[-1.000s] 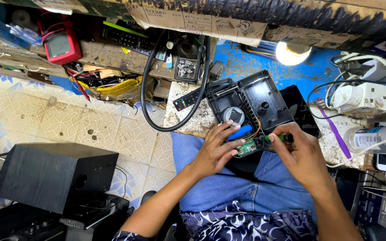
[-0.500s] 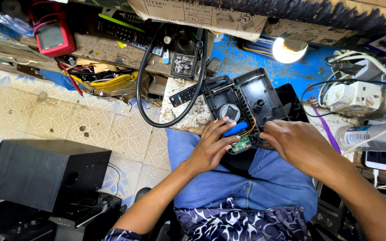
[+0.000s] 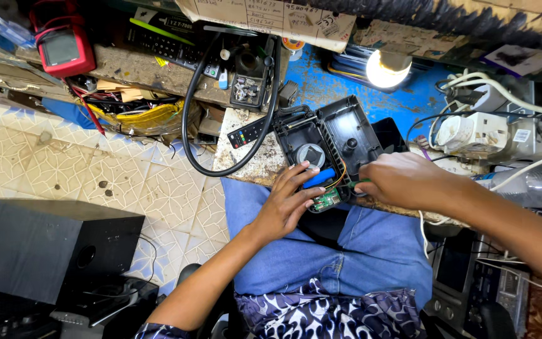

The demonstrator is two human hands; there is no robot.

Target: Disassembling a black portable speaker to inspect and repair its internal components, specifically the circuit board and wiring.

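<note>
1. My left hand (image 3: 286, 204) is gripping the small green circuit board (image 3: 327, 199) and blue cylinder (image 3: 318, 178) at the open black casing (image 3: 330, 141), above my lap.
2. My right hand (image 3: 403, 182) is pinching a thin green-handled tool (image 3: 354, 184) beside the board.

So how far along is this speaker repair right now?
Done: the black casing lies open, its green circuit board pulled out on wires. In hand: the left hand steadies the board and blue battery; the right hand works beside it. Left: refitting and closing.
</note>
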